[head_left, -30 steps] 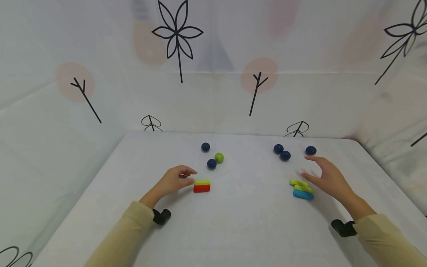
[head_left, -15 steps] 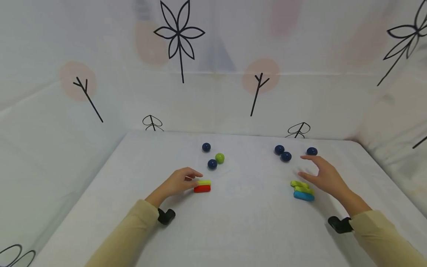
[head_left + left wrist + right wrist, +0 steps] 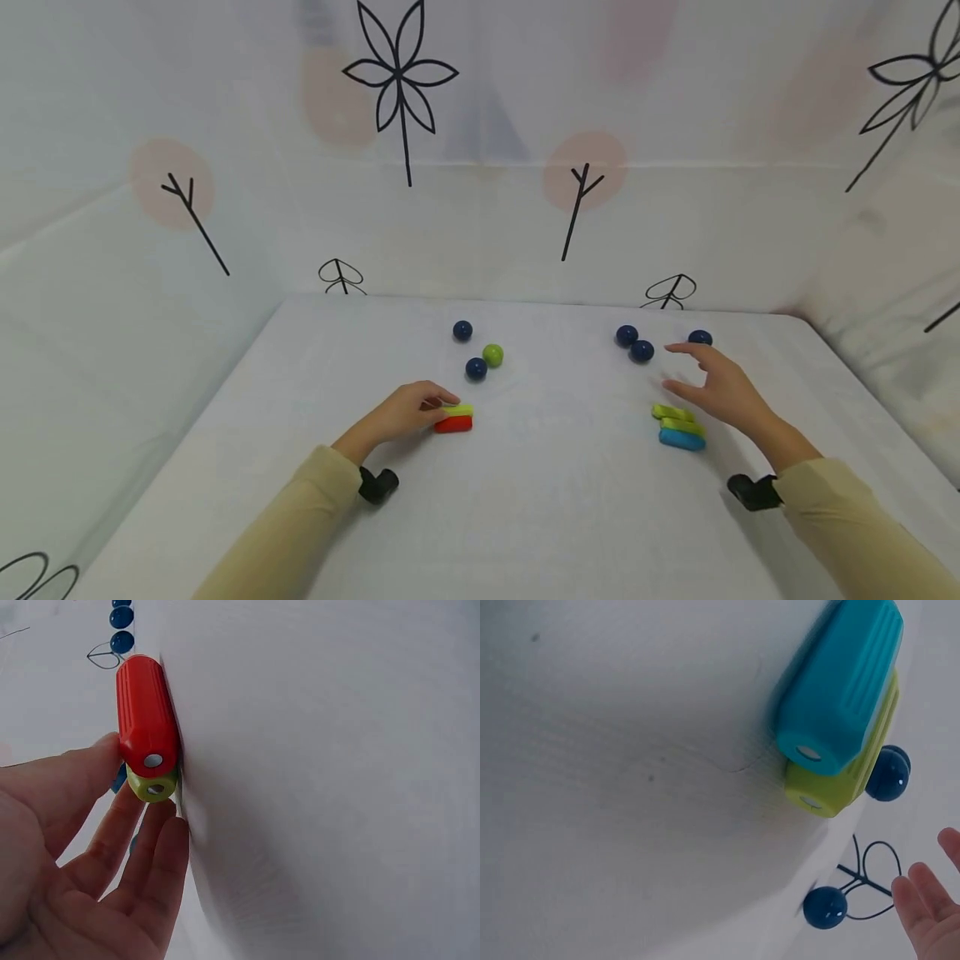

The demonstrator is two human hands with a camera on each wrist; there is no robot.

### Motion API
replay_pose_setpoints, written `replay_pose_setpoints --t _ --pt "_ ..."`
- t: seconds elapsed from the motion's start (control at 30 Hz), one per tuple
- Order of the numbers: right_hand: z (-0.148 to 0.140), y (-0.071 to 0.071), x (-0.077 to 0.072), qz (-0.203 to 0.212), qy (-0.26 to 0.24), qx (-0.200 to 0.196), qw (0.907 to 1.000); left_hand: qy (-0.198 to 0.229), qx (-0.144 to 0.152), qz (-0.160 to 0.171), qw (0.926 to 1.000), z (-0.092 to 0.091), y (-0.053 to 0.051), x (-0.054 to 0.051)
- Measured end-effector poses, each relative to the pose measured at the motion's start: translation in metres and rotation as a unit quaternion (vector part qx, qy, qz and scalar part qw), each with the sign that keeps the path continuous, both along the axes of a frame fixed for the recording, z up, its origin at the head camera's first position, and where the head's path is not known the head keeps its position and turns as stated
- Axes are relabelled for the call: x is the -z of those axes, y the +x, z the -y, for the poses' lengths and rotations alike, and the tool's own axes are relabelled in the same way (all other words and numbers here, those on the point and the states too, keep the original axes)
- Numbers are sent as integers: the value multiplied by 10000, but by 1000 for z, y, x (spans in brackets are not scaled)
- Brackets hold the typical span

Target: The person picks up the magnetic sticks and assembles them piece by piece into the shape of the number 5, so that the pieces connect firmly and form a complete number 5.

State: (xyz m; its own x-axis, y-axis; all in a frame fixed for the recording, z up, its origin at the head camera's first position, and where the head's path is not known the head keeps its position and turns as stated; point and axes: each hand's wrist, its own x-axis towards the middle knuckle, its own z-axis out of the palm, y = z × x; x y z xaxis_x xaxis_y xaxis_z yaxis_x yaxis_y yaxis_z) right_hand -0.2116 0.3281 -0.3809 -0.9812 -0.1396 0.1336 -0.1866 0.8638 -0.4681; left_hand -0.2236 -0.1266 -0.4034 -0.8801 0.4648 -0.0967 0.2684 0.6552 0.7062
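Note:
My left hand is at the left end of a yellow-green magnetic rod, which lies along the far side of a red magnetic rod. In the left wrist view the thumb is beside the red rod, while the fingers extend past the end of the yellow-green one; firm contact is hard to make out. My right hand hovers with thumb and fingers apart, holding nothing. Below it lie a blue magnetic rod and two yellow-green rods.
Beyond the left rods sit two dark blue balls and a green ball. Farther right are two dark blue balls together and another partly behind my right hand. A white cloth covers the table, with patterned fabric walls around it.
My left hand has moved right, bringing its thumb and fingers to the yellow-green rod. My right hand has drifted slightly left above its rods. The rods and balls stay put.

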Motion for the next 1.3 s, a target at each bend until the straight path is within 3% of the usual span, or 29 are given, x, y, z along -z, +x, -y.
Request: replay_pose_setpoints --t 0.5,0.9,1.3 --pt "6 -15 -7 125 -79 -212 9997 -377 -87 104 9992 -7 -11 1" --pt "7 -25 -11 170 -111 -327 9993 -165 -17 -64 9998 -10 -11 2" --pt "6 -36 -11 150 -93 -491 9986 -428 2 26 9991 -16 -11 2"
